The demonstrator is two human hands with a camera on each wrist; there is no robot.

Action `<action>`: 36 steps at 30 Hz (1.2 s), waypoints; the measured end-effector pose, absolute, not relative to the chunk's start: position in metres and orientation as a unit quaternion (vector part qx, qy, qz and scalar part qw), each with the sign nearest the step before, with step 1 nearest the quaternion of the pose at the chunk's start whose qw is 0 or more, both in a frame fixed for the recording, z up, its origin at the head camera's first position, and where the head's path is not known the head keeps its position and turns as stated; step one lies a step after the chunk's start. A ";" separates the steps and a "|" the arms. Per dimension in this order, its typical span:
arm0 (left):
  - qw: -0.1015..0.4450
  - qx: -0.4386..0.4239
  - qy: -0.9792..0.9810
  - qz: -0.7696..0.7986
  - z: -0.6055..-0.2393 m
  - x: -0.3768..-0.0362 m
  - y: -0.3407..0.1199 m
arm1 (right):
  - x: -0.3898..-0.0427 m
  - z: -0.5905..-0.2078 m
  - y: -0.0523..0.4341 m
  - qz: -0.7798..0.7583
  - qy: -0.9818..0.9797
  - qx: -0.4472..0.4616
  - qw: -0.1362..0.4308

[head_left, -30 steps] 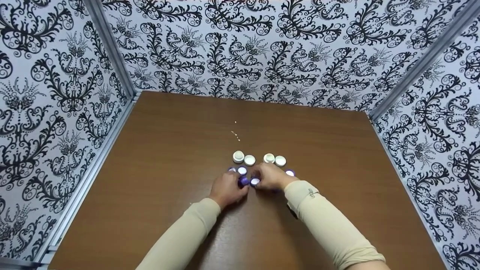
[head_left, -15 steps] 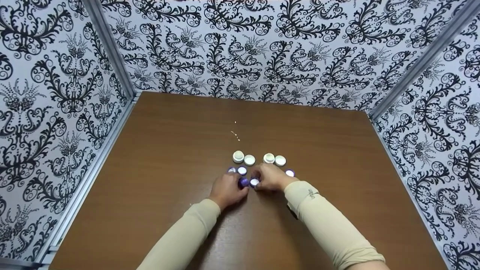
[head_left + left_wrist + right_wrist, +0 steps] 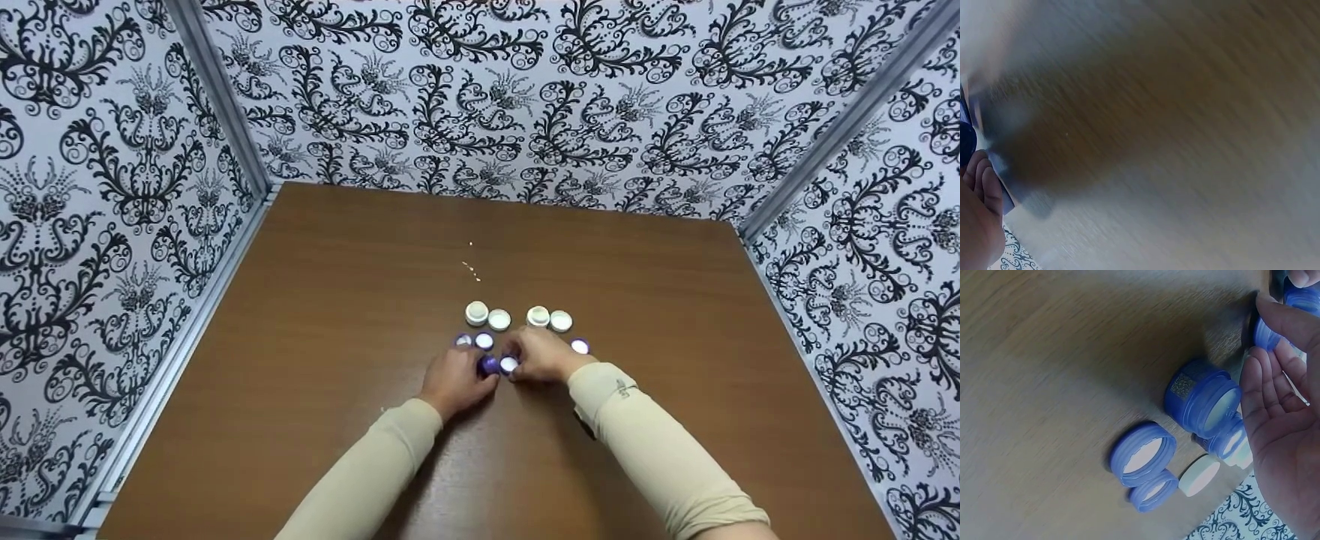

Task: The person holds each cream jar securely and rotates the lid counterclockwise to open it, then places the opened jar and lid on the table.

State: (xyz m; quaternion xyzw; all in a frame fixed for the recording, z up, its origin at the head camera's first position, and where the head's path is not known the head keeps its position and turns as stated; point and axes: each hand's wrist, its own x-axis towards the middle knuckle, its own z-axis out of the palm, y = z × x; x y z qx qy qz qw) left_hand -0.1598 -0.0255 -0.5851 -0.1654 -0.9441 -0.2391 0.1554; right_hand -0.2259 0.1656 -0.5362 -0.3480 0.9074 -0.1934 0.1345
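the left hand (image 3: 454,381) pinches a small blue plastic jar (image 3: 488,365) on the brown wooden table (image 3: 315,315). just beside it, the right hand (image 3: 541,355) holds a white-topped blue lid (image 3: 509,364) in its fingertips.

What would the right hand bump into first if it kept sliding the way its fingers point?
Probably the left hand. The right hand points leftward at it, with only a small blue jar at its fingertips between them.
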 end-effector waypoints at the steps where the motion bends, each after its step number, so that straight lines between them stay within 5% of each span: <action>1: 0.153 -0.164 -0.945 -0.238 -0.586 -0.160 -0.025 | -0.226 -0.536 0.166 -0.192 0.908 -0.348 0.132; 25: 0.146 -0.156 -0.949 -0.233 -0.588 -0.155 -0.029 | -0.226 -0.538 0.165 -0.175 0.914 -0.345 0.125; 36: 0.201 -0.163 -0.944 -0.205 -0.588 -0.154 -0.027 | -0.226 -0.536 0.165 -0.170 0.914 -0.348 0.120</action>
